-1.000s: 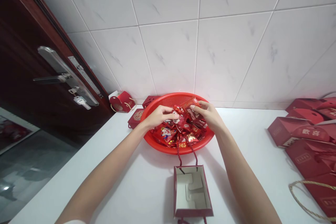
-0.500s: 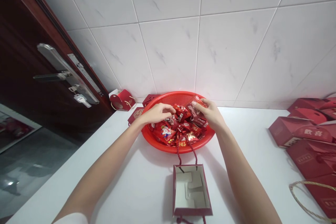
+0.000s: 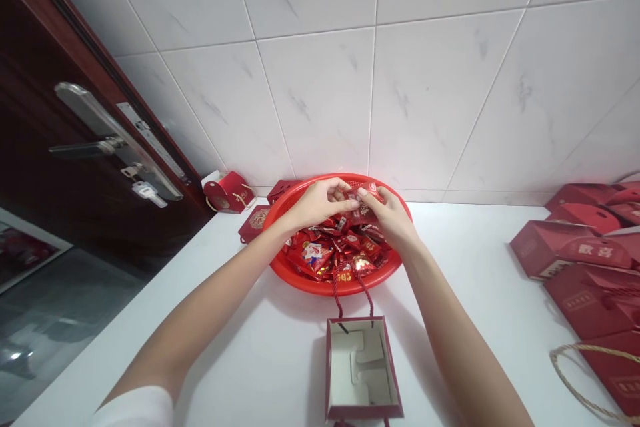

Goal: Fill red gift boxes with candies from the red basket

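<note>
Over the red plastic basket [image 3: 334, 289], my right hand [image 3: 393, 217] pinches a red wrapped candy packet [image 3: 365, 213] with thumb and fingers. My left hand [image 3: 320, 203] has its fingers curled at the left edge of the same packet, its thumb against it. Several shiny red candy packets [image 3: 315, 252] fill the basket below. In front of the basket stands a small dark red paper gift bag [image 3: 363, 412], its open top showing a pale inside. One of its twisted cord handles [image 3: 367, 297] lies over the basket's front rim.
Several folded red gift boxes [image 3: 580, 247] lie on the right of the white table [image 3: 260, 347], one with a straw-coloured rope handle [image 3: 563, 373]. More small red boxes [image 3: 227, 193] sit at the back left. A dark door with keys [image 3: 147, 192] stands left; a tiled wall [image 3: 320, 100] rises behind.
My left hand has moved right and up from the candies to the packet. My right hand has brought the packet slightly left, so both hands meet at it.
</note>
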`<action>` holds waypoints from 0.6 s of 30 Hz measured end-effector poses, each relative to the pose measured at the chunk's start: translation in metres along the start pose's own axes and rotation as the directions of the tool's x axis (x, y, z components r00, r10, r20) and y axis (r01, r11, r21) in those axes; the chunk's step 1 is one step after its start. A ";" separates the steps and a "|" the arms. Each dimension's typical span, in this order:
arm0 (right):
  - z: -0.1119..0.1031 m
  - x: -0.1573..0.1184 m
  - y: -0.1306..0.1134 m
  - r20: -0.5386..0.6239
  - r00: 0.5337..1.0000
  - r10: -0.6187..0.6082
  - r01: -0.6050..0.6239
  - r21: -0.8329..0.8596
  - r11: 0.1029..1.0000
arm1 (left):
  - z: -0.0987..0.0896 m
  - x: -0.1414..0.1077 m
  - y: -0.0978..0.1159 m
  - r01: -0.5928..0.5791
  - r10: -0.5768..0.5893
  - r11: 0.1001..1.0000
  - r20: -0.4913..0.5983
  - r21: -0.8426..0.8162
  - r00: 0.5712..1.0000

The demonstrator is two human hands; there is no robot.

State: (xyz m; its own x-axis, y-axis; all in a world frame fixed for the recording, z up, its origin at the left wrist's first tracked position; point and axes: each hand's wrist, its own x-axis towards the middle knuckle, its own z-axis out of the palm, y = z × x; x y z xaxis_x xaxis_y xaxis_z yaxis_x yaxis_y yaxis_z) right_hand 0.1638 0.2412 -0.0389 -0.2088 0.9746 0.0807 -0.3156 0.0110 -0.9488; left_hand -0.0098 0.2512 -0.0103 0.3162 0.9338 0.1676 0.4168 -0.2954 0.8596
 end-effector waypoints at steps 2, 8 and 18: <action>-0.001 -0.001 -0.002 0.053 0.997 0.052 -0.054 0.030 0.998 | -0.003 -0.001 0.000 -0.015 0.015 1.000 -0.014 0.000 1.000; -0.001 -0.003 -0.005 0.151 0.984 0.092 -0.100 0.048 0.994 | -0.008 -0.005 0.006 -0.036 0.036 0.999 0.018 0.012 0.999; -0.002 0.001 0.001 0.046 0.998 0.036 -0.041 0.095 0.995 | -0.069 -0.011 -0.038 0.022 -0.266 0.775 0.294 0.632 0.918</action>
State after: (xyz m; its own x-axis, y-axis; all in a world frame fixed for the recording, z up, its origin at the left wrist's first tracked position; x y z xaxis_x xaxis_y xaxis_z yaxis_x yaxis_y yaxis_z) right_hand 0.1656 0.2430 -0.0402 -0.2628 0.9629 0.0604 -0.3931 -0.0497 -0.9181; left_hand -0.0883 0.2663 -0.0113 0.4300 0.8765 -0.2164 0.8683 -0.3359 0.3651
